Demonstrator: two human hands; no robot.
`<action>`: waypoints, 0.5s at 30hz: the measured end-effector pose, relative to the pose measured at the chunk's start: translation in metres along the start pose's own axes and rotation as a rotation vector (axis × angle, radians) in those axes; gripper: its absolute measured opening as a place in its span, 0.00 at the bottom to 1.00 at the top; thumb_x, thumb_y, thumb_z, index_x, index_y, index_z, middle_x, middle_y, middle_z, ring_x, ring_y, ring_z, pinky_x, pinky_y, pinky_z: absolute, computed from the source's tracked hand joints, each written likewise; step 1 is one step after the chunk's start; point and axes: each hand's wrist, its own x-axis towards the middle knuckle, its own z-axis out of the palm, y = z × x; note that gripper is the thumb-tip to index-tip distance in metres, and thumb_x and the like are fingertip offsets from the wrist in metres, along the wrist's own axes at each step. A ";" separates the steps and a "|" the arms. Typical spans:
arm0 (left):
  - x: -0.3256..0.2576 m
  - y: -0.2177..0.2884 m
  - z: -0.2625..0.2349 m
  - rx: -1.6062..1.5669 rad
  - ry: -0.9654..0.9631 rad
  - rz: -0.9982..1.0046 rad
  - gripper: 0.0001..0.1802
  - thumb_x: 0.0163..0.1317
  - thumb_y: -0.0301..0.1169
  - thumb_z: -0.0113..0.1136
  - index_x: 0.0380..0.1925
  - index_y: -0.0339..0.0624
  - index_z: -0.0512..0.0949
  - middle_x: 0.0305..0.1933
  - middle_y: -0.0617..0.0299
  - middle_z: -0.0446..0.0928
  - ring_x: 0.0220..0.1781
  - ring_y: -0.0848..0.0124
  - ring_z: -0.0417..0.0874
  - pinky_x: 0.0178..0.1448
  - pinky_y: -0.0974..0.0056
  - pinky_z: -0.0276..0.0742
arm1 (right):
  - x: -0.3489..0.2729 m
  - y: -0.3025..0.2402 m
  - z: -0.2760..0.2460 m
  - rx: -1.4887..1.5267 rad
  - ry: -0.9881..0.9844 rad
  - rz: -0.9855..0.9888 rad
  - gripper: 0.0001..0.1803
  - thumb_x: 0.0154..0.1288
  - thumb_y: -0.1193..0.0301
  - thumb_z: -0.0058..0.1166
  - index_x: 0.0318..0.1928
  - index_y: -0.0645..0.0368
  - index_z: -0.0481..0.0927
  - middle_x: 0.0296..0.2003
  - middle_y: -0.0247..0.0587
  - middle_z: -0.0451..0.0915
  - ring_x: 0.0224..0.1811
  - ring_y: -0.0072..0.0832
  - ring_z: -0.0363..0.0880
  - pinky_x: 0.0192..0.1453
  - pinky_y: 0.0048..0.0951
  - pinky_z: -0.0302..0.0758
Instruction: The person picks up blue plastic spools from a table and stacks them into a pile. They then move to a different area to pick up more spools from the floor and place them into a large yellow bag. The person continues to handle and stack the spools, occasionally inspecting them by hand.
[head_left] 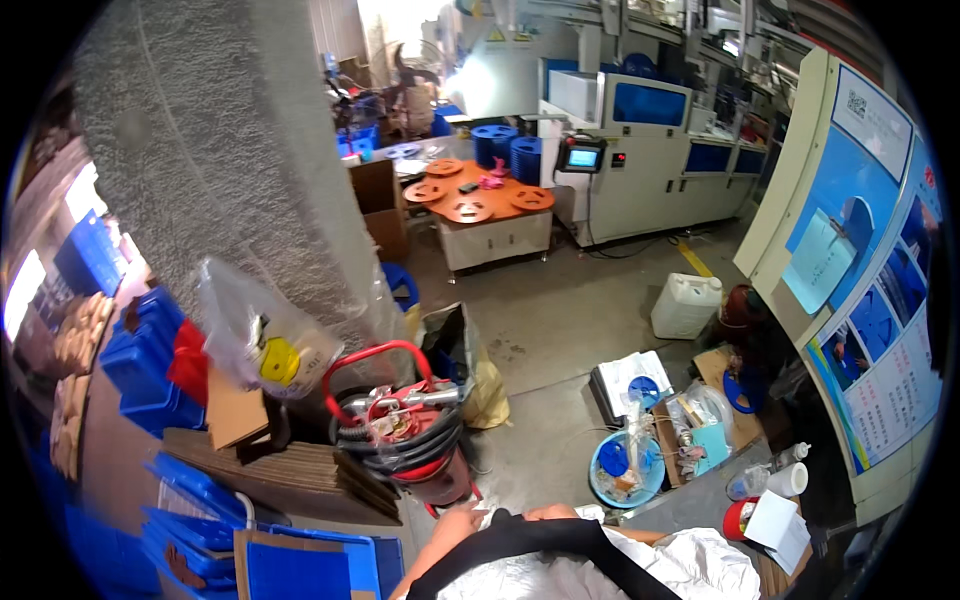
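Left hand [462,522] and right hand [552,511] sit at bottom centre, close together, just beyond a black band [520,540] arching across in front of the body. Fingers partly hidden, small, blurred; can't tell whether either hand is open, closed or gripping. Nearest item is the black band, at the lower edge, hands along its far side; contact unclear. White crinkled material [700,562] spreads below and right of the band.

Just left of the hands: red tank [440,488], black hose [405,462] coiled around its upper part, red hoop handle [375,350] above. Lower left: blue bins [310,568], flat cardboard stack [280,475]. Clear bag [235,300] with a yellow piece [280,362] against the rough grey pillar [200,150].

Right of the hands: light-blue basin [657,488] on the floor, blue round part and clear plastic inside; open carton [664,432] beside it. White jug [686,306] farther back, near the tall poster panel [870,280] at right.

Far: white-fronted table [495,242] with orange reels [468,208] and blue reels [495,145] on top, pale machine [635,145] with small lit screen [582,158] to its right.
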 end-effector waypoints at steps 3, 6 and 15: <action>0.104 0.031 -0.059 -0.047 0.119 0.018 0.09 0.58 0.34 0.57 0.31 0.45 0.84 0.46 0.56 0.81 0.46 0.58 0.81 0.51 0.57 0.76 | 0.021 -0.050 -0.068 -0.167 0.353 -0.208 0.23 0.68 0.54 0.46 0.55 0.54 0.75 0.57 0.52 0.72 0.60 0.42 0.71 0.62 0.36 0.67; 0.191 0.030 -0.079 -0.073 0.174 0.053 0.10 0.57 0.36 0.58 0.26 0.41 0.81 0.45 0.57 0.82 0.43 0.57 0.82 0.48 0.58 0.77 | 0.072 -0.034 -0.136 -0.190 0.424 -0.232 0.23 0.67 0.55 0.48 0.56 0.54 0.75 0.59 0.50 0.71 0.62 0.43 0.68 0.64 0.36 0.66; 0.460 -0.005 -0.125 -0.173 0.117 -0.011 0.18 0.64 0.44 0.51 0.28 0.43 0.83 0.39 0.56 0.82 0.40 0.56 0.82 0.44 0.59 0.78 | 0.208 0.052 -0.373 -0.276 0.371 -0.091 0.19 0.69 0.60 0.45 0.53 0.56 0.76 0.53 0.50 0.76 0.60 0.44 0.71 0.61 0.38 0.68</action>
